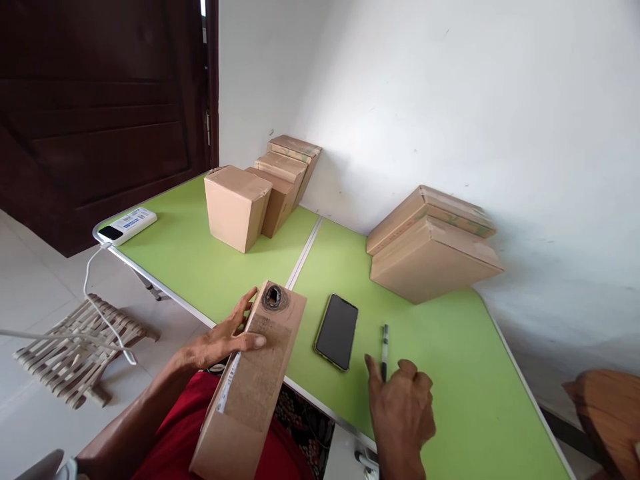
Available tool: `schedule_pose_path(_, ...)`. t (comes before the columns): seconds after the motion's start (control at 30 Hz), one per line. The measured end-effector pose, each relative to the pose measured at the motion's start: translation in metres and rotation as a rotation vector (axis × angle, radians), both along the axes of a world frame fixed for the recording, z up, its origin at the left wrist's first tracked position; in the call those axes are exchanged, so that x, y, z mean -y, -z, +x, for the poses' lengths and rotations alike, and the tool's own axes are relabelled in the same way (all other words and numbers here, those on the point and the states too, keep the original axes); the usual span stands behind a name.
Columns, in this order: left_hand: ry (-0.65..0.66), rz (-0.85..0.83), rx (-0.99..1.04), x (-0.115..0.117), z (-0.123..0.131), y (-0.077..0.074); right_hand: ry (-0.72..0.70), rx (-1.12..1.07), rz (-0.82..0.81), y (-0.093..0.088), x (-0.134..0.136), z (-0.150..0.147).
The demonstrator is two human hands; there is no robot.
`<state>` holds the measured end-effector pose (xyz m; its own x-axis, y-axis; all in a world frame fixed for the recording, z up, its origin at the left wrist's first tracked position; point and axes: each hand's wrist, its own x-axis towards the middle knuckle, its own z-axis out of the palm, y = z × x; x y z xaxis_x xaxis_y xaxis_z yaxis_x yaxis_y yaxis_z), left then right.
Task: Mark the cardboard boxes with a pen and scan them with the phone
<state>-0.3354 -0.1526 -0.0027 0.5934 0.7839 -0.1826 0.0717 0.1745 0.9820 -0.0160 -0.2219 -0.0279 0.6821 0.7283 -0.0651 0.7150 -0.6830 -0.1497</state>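
Note:
My left hand (231, 341) grips a long cardboard box (273, 363), thumb on its top face and fingers along the left side. The box slants across the table's front edge, over my lap. Dark scribbled rings surround a black hole-like mark at its far end, and a white barcode label (229, 383) is on its side. My right hand (403, 403) is low over the table, thumb apart from the curled fingers. A pen (385, 343) lies with its near end between thumb and fingers; whether they touch it is unclear. Between the hands lies a dark-screened phone (337, 331).
Several cardboard boxes (235, 207) stand in a row at the back left of the green table (450, 347). Two more boxes (430, 260) lean near the wall at right. A white device (127, 225) with a cable sits on the left corner, above a woven stool (83, 350).

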Motion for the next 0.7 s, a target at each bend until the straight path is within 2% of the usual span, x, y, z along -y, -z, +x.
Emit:
schedule_pose_path(0.1, 0.009, -0.023, 0.027, 0.002, -0.001, 0.0, -0.055, -0.165, 0.043, -0.006, -0.015, -0.032)
schedule_pose_path(0.23, -0.045, -0.066, 0.086, 0.005, 0.001, 0.004, -0.011, -0.268, 0.016, -0.009, -0.036, -0.056)
schedule_pose_path(0.4, -0.174, -0.172, 0.269, -0.008, 0.014, 0.009, 0.053, -0.4, 0.113, -0.002, -0.047, -0.041)
schedule_pose_path(0.53, -0.241, -0.031, 0.292, -0.034, 0.034, 0.001, 0.015, -0.63, 0.252, 0.007, -0.04, -0.034)
schedule_pose_path(0.6, -0.262, 0.033, 0.296, -0.044, 0.043, -0.004, -0.03, -0.827, 0.353, 0.01, -0.032, -0.036)
schedule_pose_path(0.7, -0.283, 0.077, 0.3, -0.05, 0.051, -0.008, 0.011, -1.306, 0.574, 0.005, -0.016, -0.039)
